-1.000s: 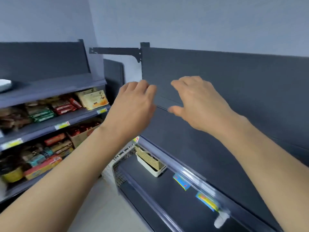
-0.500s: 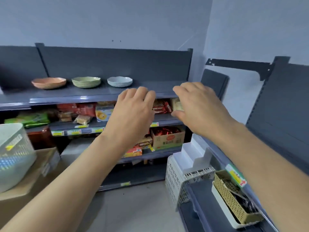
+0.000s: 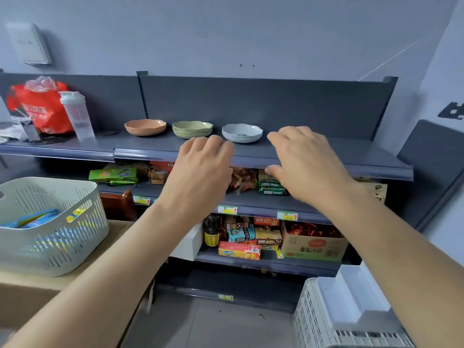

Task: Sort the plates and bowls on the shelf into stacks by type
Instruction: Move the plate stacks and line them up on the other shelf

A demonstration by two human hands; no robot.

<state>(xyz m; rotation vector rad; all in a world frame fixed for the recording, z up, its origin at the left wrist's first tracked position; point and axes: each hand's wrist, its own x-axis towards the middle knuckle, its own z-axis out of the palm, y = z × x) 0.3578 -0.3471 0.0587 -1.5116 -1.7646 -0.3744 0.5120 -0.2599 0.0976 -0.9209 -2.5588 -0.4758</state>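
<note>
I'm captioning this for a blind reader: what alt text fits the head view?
Two empty hands, left and right, reach toward a top shelf holding orange dishes, green dishes and a white bowl.

My left hand [image 3: 200, 172] and right hand [image 3: 303, 164] hover palm-down, fingers spread and empty, just in front of the top shelf [image 3: 326, 156]. On it, left to right: orange dishes [image 3: 145, 127], green dishes [image 3: 192, 129], white bowl [image 3: 242, 133].

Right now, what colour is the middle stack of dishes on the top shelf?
Pale green, shown best in the head view.
</note>
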